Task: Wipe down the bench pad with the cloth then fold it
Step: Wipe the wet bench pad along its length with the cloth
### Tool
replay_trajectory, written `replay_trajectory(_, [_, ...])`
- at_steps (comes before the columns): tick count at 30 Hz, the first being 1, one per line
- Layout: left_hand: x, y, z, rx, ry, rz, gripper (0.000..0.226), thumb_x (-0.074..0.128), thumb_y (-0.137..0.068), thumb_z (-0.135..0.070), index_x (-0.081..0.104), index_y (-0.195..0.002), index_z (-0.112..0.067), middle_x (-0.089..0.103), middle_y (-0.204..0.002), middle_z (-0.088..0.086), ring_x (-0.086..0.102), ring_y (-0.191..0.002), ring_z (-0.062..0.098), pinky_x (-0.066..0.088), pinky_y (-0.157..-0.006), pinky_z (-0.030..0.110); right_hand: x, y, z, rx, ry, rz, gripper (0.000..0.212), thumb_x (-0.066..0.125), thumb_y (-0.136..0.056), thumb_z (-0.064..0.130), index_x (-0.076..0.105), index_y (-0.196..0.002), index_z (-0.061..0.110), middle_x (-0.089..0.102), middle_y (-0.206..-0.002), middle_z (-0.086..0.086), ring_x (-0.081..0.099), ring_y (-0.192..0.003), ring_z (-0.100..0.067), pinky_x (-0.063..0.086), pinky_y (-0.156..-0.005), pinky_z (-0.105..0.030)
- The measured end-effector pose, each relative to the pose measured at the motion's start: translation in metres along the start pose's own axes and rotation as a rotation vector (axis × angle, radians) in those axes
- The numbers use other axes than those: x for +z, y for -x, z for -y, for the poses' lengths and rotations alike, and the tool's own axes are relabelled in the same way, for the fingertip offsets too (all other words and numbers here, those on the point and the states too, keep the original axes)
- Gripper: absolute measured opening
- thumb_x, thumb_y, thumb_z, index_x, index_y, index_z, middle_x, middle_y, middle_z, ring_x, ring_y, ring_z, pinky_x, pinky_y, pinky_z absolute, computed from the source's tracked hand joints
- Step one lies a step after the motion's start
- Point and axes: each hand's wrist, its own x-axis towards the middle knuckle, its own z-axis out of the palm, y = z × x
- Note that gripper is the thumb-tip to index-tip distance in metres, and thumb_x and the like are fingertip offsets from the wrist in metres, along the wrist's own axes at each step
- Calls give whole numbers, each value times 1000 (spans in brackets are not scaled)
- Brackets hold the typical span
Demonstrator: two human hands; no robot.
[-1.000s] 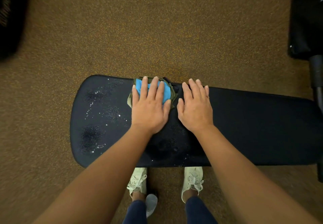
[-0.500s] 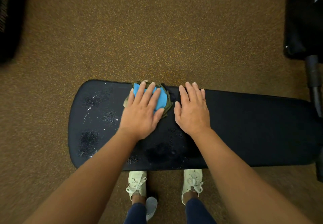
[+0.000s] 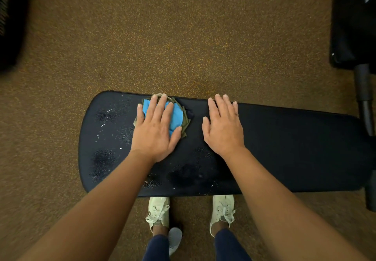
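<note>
Both arms reached in from the bottom of the frame, palms down. The left grip (image 3: 155, 130) lay flat and wide, fingers (image 3: 151, 108) straight and slightly fanned, pressing down on the cloth (image 3: 177, 116) and curling round nothing. That cloth, blue with olive-green edging, sat bunched under the palm at the far edge of the table (image 3: 295, 142), just left of centre frame. Its blue showed between the fingers and past the thumb side, and its green fringe poked out to the right.

The right grip (image 3: 222, 128) rested beside it, apart from the cloth. It too was flat and relaxed, fingers straight and close together, fingertips at the table's far edge, holding nothing.

The table itself was long, dark and padded, running across the middle of the frame with a rounded end on the left. Droplets (image 3: 105, 122) glistened over that left end, and dull damp patches showed near the front edge between the two forearms.

Below the table stood two pale lace-up shoes (image 3: 158, 211) under dark blue trouser legs. The floor (image 3: 162, 36) was speckled brown all round. A blurred dark shape (image 3: 10, 22) filled the upper left corner. Black equipment (image 3: 354, 20) stood in the upper right, with a dark tube (image 3: 364, 97) dropping from it down the right edge.
</note>
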Motion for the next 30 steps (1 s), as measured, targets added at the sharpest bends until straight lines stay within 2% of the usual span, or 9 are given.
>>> replay_trajectory(3, [-3, -15, -18, -183, 73, 6, 69, 24, -95, -54, 34, -143, -6, 20, -158, 13, 6, -147, 31, 5, -114, 61, 0, 0, 1, 7, 0, 13, 58, 30, -92, 34, 45, -137, 2, 42, -144, -20, 31, -138, -36, 18, -115, -50])
replay_trajectory(6, [1, -16, -28, -242, 34, 9, 66, 18, -97, -51, 26, -150, -12, 17, -159, 11, 5, -147, 31, 7, -114, 62, 1, -1, 1, 11, 1, 12, 58, 29, -91, 34, 45, -137, 2, 42, -144, -20, 31, -139, -36, 17, -115, -50])
replay_trajectory(9, [4, -6, -27, -178, 26, -3, 62, 23, -98, -48, 27, -149, -13, 20, -158, 14, 7, -146, 34, 11, -114, 61, 1, 0, 1, 13, 5, 12, 58, 29, -91, 34, 45, -137, 2, 42, -144, -20, 31, -138, -36, 17, -115, -49])
replay_trajectory(14, [3, 11, 8, 83, -19, 16, 63, 23, -98, -49, 32, -148, -11, 21, -158, 12, 9, -147, 30, 11, -115, 56, 0, 0, 1, 8, 7, 24, 59, 28, -91, 35, 44, -138, 2, 42, -144, -20, 31, -138, -36, 17, -115, -49])
replay_trajectory(16, [5, 3, 10, -19, -9, -13, 64, 23, -97, -48, 28, -149, -11, 19, -158, 12, 8, -147, 30, 9, -116, 55, 0, 0, 0, 0, 4, 16, 58, 29, -92, 34, 45, -137, 2, 42, -144, -20, 32, -138, -37, 18, -115, -49])
replay_trajectory(19, [8, -8, -23, -389, 78, -63, 63, 26, -97, -44, 28, -148, -9, 17, -158, 16, 9, -146, 36, 11, -115, 56, 1, 1, 1, 0, -8, 0, 57, 31, -91, 33, 46, -136, 1, 44, -142, -20, 33, -137, -37, 19, -114, -51])
replay_trajectory(21, [11, -2, -50, -473, 133, -82, 60, 30, -97, -42, 34, -146, -6, 22, -155, 21, 14, -144, 40, 16, -113, 59, 0, 1, 1, -4, -12, -3, 56, 32, -91, 33, 47, -135, 1, 45, -142, -21, 34, -136, -37, 21, -114, -51])
replay_trajectory(27, [9, 43, -28, 88, 39, 11, 61, 29, -98, -47, 36, -146, -11, 29, -153, 18, 17, -145, 35, 22, -112, 57, -1, 0, -3, -23, -20, 0, 56, 34, -91, 33, 48, -135, 1, 46, -140, -21, 36, -135, -38, 23, -113, -53])
replay_trajectory(30, [9, 29, -17, 41, 13, -8, 61, 27, -97, -46, 33, -147, -12, 24, -156, 15, 14, -146, 32, 19, -114, 55, -1, -1, -3, -26, -18, 9, 57, 32, -91, 34, 47, -135, 1, 45, -141, -21, 35, -135, -38, 23, -113, -53])
